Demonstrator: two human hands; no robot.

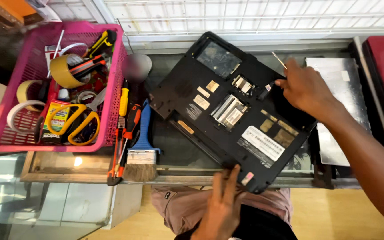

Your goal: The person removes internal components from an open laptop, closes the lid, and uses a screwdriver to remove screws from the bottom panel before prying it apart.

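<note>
Below, matte black laptop base (227, 111) (angular, plastic), left hand (221, 204) steadying, right hand (305, 89) gripping thin tool (278, 59)

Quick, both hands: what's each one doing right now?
Left hand: open, fingers flat on the near edge of the upturned black laptop.
Right hand: closed on a thin screwdriver, tip at the laptop's underside.

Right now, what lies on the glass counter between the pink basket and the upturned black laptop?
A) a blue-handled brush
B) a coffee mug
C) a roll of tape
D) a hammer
A: the blue-handled brush lies beside the screwdrivers, between the pink basket and the laptop.
</note>
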